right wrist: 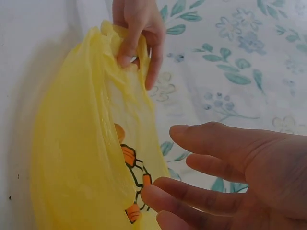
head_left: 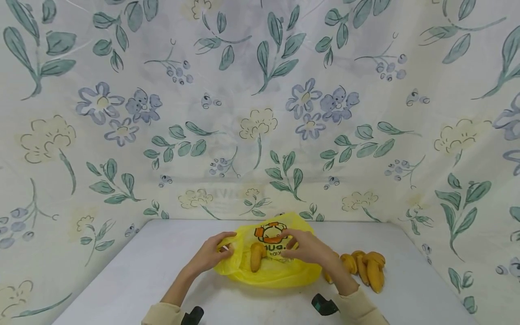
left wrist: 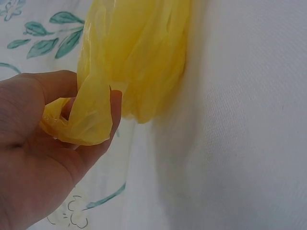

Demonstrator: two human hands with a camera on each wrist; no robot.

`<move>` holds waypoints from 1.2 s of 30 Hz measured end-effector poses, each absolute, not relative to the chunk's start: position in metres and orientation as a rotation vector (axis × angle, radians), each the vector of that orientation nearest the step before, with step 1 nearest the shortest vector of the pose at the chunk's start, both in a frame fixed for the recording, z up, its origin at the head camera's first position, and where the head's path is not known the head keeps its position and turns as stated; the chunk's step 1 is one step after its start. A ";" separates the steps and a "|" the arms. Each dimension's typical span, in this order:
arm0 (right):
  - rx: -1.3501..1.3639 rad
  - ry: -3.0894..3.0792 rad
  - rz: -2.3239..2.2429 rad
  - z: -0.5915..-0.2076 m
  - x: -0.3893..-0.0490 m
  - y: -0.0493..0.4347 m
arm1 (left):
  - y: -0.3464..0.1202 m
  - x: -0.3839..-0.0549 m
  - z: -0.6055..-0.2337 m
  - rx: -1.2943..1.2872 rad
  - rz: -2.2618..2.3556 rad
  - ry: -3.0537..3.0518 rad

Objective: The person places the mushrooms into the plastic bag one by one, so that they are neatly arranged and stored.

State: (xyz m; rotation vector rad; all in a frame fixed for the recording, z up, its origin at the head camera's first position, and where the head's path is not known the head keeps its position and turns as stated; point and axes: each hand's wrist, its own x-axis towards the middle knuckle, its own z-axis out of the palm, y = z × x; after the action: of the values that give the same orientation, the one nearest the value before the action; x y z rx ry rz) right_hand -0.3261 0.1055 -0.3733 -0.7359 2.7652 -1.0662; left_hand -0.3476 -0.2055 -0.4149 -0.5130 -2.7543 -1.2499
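Observation:
A thin yellow plastic bag (head_left: 280, 277) with a printed cartoon lies on the table, its mouth spread. One banana (head_left: 256, 258) shows at the opening, on the bag's inner side. My left hand (head_left: 209, 253) holds the bag's left edge, with the yellow film (left wrist: 91, 115) running between thumb and fingers in the left wrist view. Over the bag's right part hovers my right hand (head_left: 306, 247); its fingers are spread and loosely bent, with nothing between them in the right wrist view. Whether its fingertips touch the plastic, I cannot tell.
Several bananas (head_left: 374, 273) lie right of the bag, partly behind my right forearm. The white table (head_left: 162, 243) meets a floral sheet (head_left: 243, 149) at the back and sides. Two dark objects (head_left: 324, 304) sit by my wrists at the front.

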 end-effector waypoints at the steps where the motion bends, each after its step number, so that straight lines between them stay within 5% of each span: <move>1: -0.741 2.775 -1.064 -0.373 -0.325 0.107 | -0.205 -0.347 -0.415 -0.503 -1.251 -2.756; 36: -0.398 2.929 -1.073 -0.377 -0.313 0.180 | -0.204 -0.350 -0.417 -0.467 -1.247 -2.758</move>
State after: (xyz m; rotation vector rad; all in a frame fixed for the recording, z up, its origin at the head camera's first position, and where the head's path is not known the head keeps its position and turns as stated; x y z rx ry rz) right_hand -0.3126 0.1797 -0.3773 -0.3975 2.9293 -1.0732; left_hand -0.3498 -0.2041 -0.4173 -0.4673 -2.7584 -1.2473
